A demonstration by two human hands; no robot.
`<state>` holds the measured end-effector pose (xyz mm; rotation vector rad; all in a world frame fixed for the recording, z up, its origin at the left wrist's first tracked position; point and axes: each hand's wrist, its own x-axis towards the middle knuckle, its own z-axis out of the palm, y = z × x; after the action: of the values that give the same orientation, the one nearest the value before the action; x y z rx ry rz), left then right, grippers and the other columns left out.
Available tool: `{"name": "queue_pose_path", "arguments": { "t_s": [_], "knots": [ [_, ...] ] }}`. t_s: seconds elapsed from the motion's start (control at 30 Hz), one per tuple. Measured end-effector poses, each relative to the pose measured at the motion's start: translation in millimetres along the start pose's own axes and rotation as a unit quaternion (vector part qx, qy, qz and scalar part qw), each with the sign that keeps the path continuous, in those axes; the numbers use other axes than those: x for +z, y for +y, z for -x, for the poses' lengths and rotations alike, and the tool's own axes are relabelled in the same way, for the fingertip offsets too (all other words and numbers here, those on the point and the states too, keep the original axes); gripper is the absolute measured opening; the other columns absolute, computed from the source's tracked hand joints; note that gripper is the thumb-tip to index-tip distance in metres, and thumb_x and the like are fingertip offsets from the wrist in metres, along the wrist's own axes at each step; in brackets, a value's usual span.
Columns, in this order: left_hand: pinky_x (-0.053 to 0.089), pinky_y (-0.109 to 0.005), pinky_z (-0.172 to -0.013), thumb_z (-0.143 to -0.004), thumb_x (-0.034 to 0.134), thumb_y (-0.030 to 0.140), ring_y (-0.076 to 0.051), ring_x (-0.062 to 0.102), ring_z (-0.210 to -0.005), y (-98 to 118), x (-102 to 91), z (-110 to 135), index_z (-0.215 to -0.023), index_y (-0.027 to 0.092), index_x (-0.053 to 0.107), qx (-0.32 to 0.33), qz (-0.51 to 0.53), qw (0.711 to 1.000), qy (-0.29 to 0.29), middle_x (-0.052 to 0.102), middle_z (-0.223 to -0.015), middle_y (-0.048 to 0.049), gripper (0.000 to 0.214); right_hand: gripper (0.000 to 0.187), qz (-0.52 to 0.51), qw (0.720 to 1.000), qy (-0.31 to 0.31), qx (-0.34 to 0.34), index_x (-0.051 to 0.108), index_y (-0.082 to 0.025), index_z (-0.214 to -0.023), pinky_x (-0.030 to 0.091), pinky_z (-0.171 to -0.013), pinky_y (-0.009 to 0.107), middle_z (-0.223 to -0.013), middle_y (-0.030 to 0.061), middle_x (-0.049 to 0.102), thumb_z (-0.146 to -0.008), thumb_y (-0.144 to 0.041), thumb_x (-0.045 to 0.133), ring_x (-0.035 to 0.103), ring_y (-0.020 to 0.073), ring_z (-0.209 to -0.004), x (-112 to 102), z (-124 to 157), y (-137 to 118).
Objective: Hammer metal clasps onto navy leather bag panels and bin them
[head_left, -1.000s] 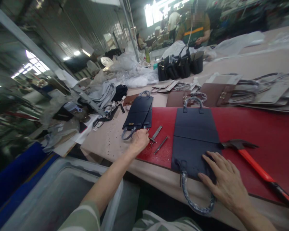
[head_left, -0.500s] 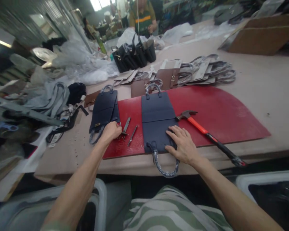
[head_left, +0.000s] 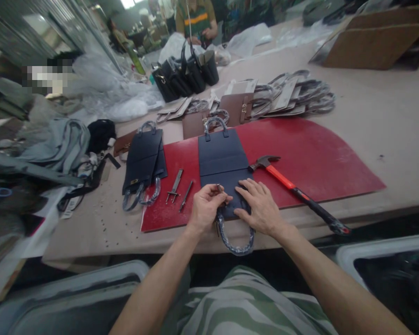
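Note:
A dark blue leather bag panel (head_left: 219,153) with film-wrapped handles lies flat on the red mat (head_left: 300,153). Over its near left corner, by the base of the near handle (head_left: 235,249), my left hand (head_left: 207,207) pinches a short metal punch, whose top pokes out above the fingers; its lower end is hidden. My right hand (head_left: 260,207) rests with fingers spread on the panel's near right part, holding nothing. A claw hammer (head_left: 295,190) with an orange and black handle lies to the right, its head at the panel's edge. Left of the panel are a pronged metal tool (head_left: 175,187) and a thin metal rod (head_left: 185,197).
More dark blue bag pieces (head_left: 143,158) lie at the mat's left end. Beyond the mat are brown bag pieces (head_left: 235,109), black handbags (head_left: 185,74) and a cardboard box (head_left: 373,42). Plastic bins (head_left: 398,244) stand below the table's front edge. A person (head_left: 197,21) stands across the table.
My left hand has moved right, from beside the tools to the panel's near left corner, carrying the small punch. My right hand stays on the panel. The view has shifted slightly.

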<state>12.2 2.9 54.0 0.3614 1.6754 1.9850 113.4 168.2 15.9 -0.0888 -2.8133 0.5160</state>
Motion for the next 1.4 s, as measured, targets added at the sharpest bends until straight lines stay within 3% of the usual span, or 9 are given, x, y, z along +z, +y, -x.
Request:
{"name": "queue_pose_path", "arguments": {
  "t_s": [0.13, 0.3, 0.8, 0.93, 1.07, 1.2, 1.33, 1.4],
  "knots": [
    [0.058, -0.028, -0.08, -0.086, 0.066, 0.026, -0.017, 0.075, -0.082, -12, 3.3, 1, -0.09, 0.017, 0.057, 0.083, -0.099, 0.992, 0.007, 0.071, -0.083, -0.0023, 0.013, 0.061, -0.004, 1.0, 0.0, 0.005, 0.056, -0.016, -0.14, 0.027, -0.119, 0.058, -0.154, 0.0144, 0.045, -0.088, -0.047, 0.062, 0.034, 0.036, -0.145, 1, 1, -1],
    [0.059, -0.029, -0.08, -0.09, 0.06, 0.02, -0.017, 0.074, -0.084, -16, -0.6, 4, -0.092, 0.018, 0.059, 0.1, -0.149, 0.984, 0.003, 0.072, -0.086, -0.0031, 0.003, 0.061, -0.009, 1.0, 0.0, 0.007, 0.057, -0.014, -0.139, 0.027, -0.119, 0.057, -0.154, 0.0153, 0.045, -0.087, -0.046, 0.062, 0.034, 0.0363, -0.145, -2, 0, -3],
    [0.057, -0.026, -0.077, -0.091, 0.056, 0.017, -0.015, 0.073, -0.081, -11, 0.9, 1, -0.09, 0.018, 0.059, 0.11, -0.193, 0.975, -0.026, 0.072, -0.084, -0.0019, 0.004, 0.06, -0.007, 1.0, -0.002, 0.007, 0.058, -0.014, -0.139, 0.026, -0.119, 0.056, -0.153, 0.0152, 0.046, -0.087, -0.044, 0.064, 0.034, 0.0365, -0.145, -4, 0, -3],
    [0.055, -0.024, -0.076, -0.09, 0.056, 0.015, -0.014, 0.071, -0.079, -12, -2.4, -2, -0.089, 0.018, 0.061, 0.13, -0.228, 0.963, -0.062, 0.073, -0.084, -0.0019, 0.006, 0.06, -0.01, 1.0, 0.001, 0.004, 0.058, -0.013, -0.138, 0.027, -0.119, 0.057, -0.152, 0.0156, 0.047, -0.086, -0.043, 0.065, 0.036, 0.0372, -0.144, -3, 0, -4],
    [0.055, -0.024, -0.074, -0.091, 0.056, 0.014, -0.014, 0.07, -0.077, -17, -4.5, -2, -0.088, 0.019, 0.062, 0.152, -0.257, 0.953, -0.054, 0.073, -0.084, -0.0017, 0.008, 0.059, -0.035, 0.999, 0.005, -0.001, 0.059, -0.014, -0.137, 0.027, -0.118, 0.061, -0.152, 0.0169, 0.047, -0.085, -0.044, 0.065, 0.035, 0.0388, -0.144, -1, 0, 0],
    [0.053, -0.024, -0.074, -0.092, 0.056, 0.015, -0.014, 0.069, -0.078, -20, -4.6, 2, -0.09, 0.02, 0.063, 0.201, -0.314, 0.926, -0.056, 0.072, -0.085, -0.0022, 0.009, 0.054, -0.121, 0.992, 0.015, -0.025, 0.061, -0.017, -0.132, 0.038, -0.112, 0.056, -0.145, 0.0168, 0.053, -0.087, -0.047, 0.061, 0.046, 0.0353, -0.137, -12, 2, 17],
    [0.053, -0.023, -0.075, -0.094, 0.053, 0.014, -0.015, 0.069, -0.079, -24, -4.8, 3, -0.092, 0.019, 0.064, 0.274, -0.358, 0.889, -0.08, 0.071, -0.086, -0.0038, 0.013, 0.046, -0.046, 0.993, 0.086, 0.07, 0.061, -0.012, -0.125, 0.045, -0.104, 0.052, -0.132, 0.021, 0.06, -0.088, -0.04, 0.057, 0.055, 0.036, -0.123, -44, 9, 40],
    [0.054, -0.024, -0.075, -0.095, 0.051, 0.014, -0.015, 0.069, -0.079, -26, -5.1, 3, -0.093, 0.019, 0.064, 0.299, -0.365, 0.878, -0.083, 0.071, -0.087, -0.0047, 0.013, 0.042, 0.018, 0.986, 0.056, 0.156, 0.063, -0.011, -0.117, 0.046, -0.097, 0.055, -0.123, 0.0234, 0.061, -0.084, -0.037, 0.058, 0.056, 0.0395, -0.115, -61, 11, 50]
  ]
}}
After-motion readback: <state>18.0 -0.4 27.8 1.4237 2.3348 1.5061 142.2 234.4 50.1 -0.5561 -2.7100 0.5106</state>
